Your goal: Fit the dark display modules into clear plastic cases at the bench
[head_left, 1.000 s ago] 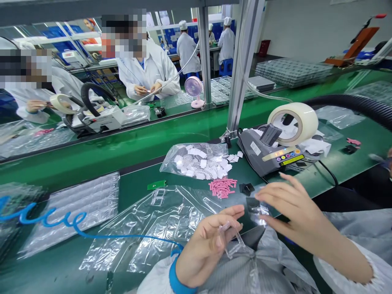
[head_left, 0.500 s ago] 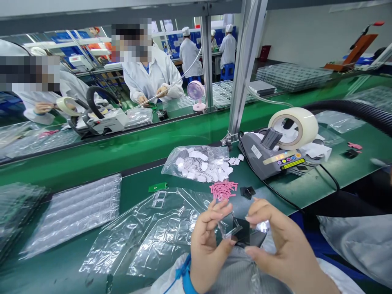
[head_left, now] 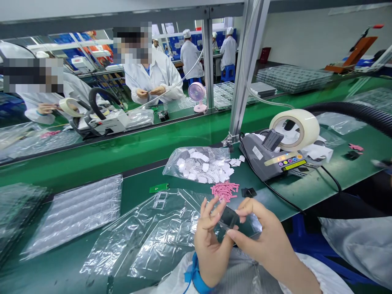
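A small dark flat panel (head_left: 228,217) with a clear edge is between my two hands, above my lap at the table edge. My left hand (head_left: 211,241) grips it from the left, fingers raised along the edge and thumb below. On its right side, my right hand (head_left: 263,232) pinches it with thumb and fingertips. A blue band (head_left: 197,273) circles my left wrist. Just beyond my fingers lie a heap of pink strips (head_left: 225,191) and a few black squares (head_left: 248,192). Part of the panel is covered by my fingers.
Clear plastic sheeting (head_left: 147,241) covers the table left of my hands, with a green circuit board (head_left: 159,188) behind it. A bag of white pieces (head_left: 199,165) lies ahead. To the right stands a tape dispenser (head_left: 269,159). Co-workers sit across the bench.
My right hand has moved left and closed its fingertips on the panel's edge; its thumb and fingers were apart before. The panel now lies tilted between both hands.
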`<state>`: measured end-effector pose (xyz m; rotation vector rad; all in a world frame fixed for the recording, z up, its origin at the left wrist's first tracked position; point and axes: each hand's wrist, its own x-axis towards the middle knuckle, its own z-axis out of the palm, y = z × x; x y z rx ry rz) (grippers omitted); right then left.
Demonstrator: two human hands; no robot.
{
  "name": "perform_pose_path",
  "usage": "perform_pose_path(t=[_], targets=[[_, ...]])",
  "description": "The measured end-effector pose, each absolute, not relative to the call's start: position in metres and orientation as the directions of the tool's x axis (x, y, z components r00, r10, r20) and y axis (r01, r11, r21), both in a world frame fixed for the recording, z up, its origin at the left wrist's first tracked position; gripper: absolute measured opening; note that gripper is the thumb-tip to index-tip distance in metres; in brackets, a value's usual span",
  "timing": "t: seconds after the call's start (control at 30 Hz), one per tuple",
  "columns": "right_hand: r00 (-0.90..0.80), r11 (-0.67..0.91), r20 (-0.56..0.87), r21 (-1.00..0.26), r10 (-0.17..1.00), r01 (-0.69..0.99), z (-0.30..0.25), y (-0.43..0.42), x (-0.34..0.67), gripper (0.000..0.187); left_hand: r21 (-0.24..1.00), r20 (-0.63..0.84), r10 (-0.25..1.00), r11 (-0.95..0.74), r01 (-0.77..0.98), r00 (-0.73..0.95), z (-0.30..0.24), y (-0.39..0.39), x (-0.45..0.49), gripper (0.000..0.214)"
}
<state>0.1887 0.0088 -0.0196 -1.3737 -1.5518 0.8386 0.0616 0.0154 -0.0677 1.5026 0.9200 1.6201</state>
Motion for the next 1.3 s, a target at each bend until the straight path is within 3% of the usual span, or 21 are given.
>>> perform_pose_path(t=[0.17, 0.23, 0.3, 0.4, 0.5, 0.6, 0.73, 0.87, 1.03, 1.17, 1.3], targets=[[-0.059, 0.016, -0.011, -0.893, 0.998, 0.45, -0.02, 0.013, 0.189, 0.018, 0.901, 0.421, 0.903, -0.427, -0.077, -0.082, -0.077, 0.014, 0.063, 0.042], [-0.077, -0.016, -0.064, -0.861, 0.995, 0.509, -0.02, 0.016, 0.188, 0.02, 0.937, 0.284, 0.951, -0.303, -0.176, -0.123, -0.077, 0.014, 0.064, 0.032], [-0.094, -0.022, -0.089, -0.832, 0.992, 0.555, -0.022, 0.02, 0.189, 0.024, 0.937, 0.052, 0.993, -0.086, -0.338, -0.107, -0.072, 0.016, 0.063, 0.024], [-0.114, 0.067, -0.014, -0.741, 0.993, 0.669, -0.033, 0.033, 0.196, 0.023, 0.795, -0.244, 0.969, 0.216, -0.566, 0.028, -0.059, 0.024, 0.054, 0.024], [-0.097, 0.106, 0.046, -0.587, 0.994, 0.802, -0.055, 0.052, 0.205, 0.011, 0.645, -0.339, 0.926, 0.357, -0.676, 0.165, -0.047, 0.032, 0.037, 0.025], [-0.14, 0.124, 0.003, -0.482, 0.99, 0.867, -0.081, 0.067, 0.204, 0.001, 0.591, -0.34, 0.899, 0.432, -0.681, 0.275, -0.042, 0.032, 0.021, 0.025], [-0.213, 0.184, -0.038, -0.375, 0.976, 0.909, -0.11, 0.074, 0.19, 0.008, 0.573, -0.282, 0.885, 0.465, -0.675, 0.37, -0.043, 0.019, 0.013, 0.03], [-0.245, 0.233, 0.01, -0.349, 0.97, 0.908, -0.116, 0.075, 0.189, 0.014, 0.587, -0.21, 0.873, 0.473, -0.657, 0.44, -0.041, 0.011, 0.013, 0.034], [-0.279, 0.325, 0.167, -0.451, 0.946, 0.831, -0.067, 0.061, 0.205, 0.023, 0.635, -0.204, 0.86, 0.481, -0.605, 0.469, -0.034, 0.01, 0.014, 0.036], [-0.353, 0.525, 0.393, -0.559, 0.849, 0.641, -0.005, 0.03, 0.203, 0.019, 0.674, -0.217, 0.848, 0.489, -0.554, 0.484, -0.034, 0.008, 0.023, 0.035], [-0.352, 0.651, 0.569, -0.495, 0.744, 0.575, 0.016, 0.014, 0.19, 0.013, 0.672, -0.2, 0.851, 0.48, -0.564, 0.486, -0.035, 0.007, 0.032, 0.035]])
